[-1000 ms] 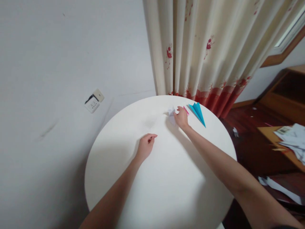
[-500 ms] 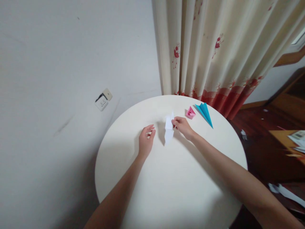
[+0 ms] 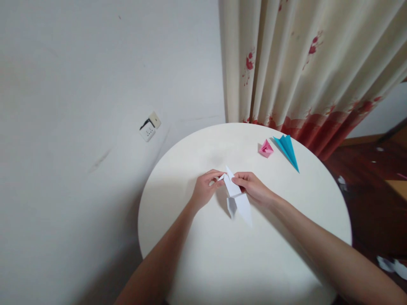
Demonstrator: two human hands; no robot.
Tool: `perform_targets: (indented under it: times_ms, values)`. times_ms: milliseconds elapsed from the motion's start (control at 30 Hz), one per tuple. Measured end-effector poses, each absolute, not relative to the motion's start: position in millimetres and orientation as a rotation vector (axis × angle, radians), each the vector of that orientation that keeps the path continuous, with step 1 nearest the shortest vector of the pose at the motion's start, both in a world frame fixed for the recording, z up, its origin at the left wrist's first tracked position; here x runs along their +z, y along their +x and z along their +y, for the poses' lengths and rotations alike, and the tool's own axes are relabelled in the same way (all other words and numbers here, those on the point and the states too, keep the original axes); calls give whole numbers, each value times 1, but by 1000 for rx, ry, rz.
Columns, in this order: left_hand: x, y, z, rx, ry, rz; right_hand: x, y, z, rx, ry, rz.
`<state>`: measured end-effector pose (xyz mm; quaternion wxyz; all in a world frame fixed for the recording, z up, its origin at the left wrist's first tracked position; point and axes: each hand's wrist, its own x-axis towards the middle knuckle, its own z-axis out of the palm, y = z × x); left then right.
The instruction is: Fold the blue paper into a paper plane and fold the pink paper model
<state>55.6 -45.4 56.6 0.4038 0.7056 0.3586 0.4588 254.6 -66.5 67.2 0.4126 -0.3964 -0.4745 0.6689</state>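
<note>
A folded white origami figure (image 3: pixel 232 186), crane-like with several pointed flaps, is held between my two hands above the table. My left hand (image 3: pixel 205 188) pinches a small narrow point at its upper left, thumb below and forefinger above. On the other side, my right hand (image 3: pixel 254 186) grips the body, with the thumb on the near face and the other fingers behind, partly hidden. Two long flaps hang down toward me, and another tip points up and away. Past my right hand lie a pink folded paper piece (image 3: pixel 266 149) and a blue paper plane (image 3: pixel 288 151).
The round white table (image 3: pixel 203 254) stands close to a pale wall (image 3: pixel 79 84) with a socket (image 3: pixel 148 131). A cream curtain (image 3: pixel 286 63) with red flowers hangs behind it. Dark floor with paper scraps (image 3: pixel 343 184) shows at the right.
My left hand has come in from the side and taken hold of the figure's point. My right hand has brought the figure nearer and turned it, so its flaps spread. The view has shifted left.
</note>
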Motion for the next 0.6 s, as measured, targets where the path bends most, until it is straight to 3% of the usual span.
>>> perform_targets:
  times_ms: [367, 600]
  values:
    - [54, 64, -49, 1172, 1392, 981, 66, 253, -72, 1712, -968, -1335]
    - [47, 71, -52, 1107, 1152, 956, 52, 241, -71, 1443, -1045, -1312]
